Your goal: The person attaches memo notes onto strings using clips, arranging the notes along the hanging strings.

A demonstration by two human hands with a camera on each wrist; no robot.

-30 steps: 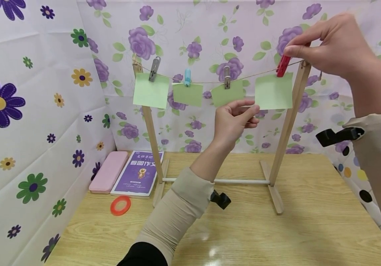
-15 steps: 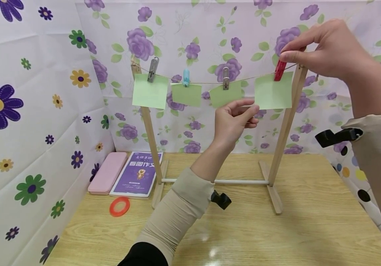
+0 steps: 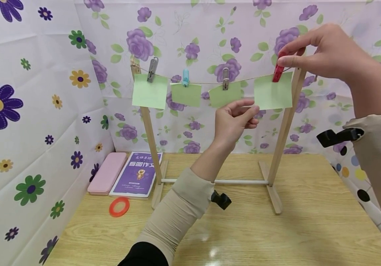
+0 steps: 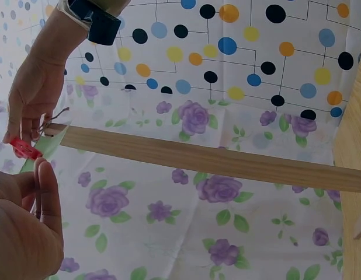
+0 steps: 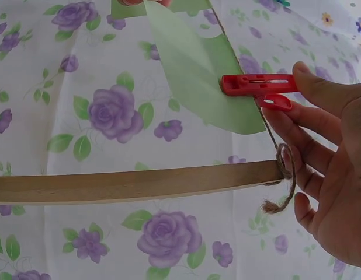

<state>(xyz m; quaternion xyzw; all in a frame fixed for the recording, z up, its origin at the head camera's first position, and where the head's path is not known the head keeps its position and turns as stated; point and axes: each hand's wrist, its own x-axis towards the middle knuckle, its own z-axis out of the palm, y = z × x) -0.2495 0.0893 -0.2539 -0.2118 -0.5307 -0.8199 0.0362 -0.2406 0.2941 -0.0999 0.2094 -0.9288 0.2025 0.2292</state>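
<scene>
My right hand (image 3: pixel 331 53) pinches a red clothespin (image 3: pixel 278 72) between thumb and fingers. In the right wrist view the clothespin (image 5: pixel 256 84) sits over the twine (image 5: pixel 230 41) and the edge of a pale green paper (image 5: pixel 198 76). That paper (image 3: pixel 272 94) hangs at the right end of the line; its lower left corner is pinched by my left hand (image 3: pixel 230 123). Farther left, more green papers hang on the twine under a grey clothespin (image 3: pixel 152 70), a light blue one (image 3: pixel 185 77) and another greyish one (image 3: pixel 225 78).
Wooden posts (image 3: pixel 285 129) with feet and a white crossbar (image 3: pixel 240 181) form the stand on the wooden table (image 3: pixel 243 236). At the left lie a pink case (image 3: pixel 108 173), a purple book (image 3: pixel 137 175) and an orange-red ring (image 3: pixel 119 207). Flowered cloth (image 3: pixel 194 29) hangs behind.
My right hand has come slightly down and to the left, with the red clothespin lower over the paper's top edge. The left hand keeps its pinch at the corner.
</scene>
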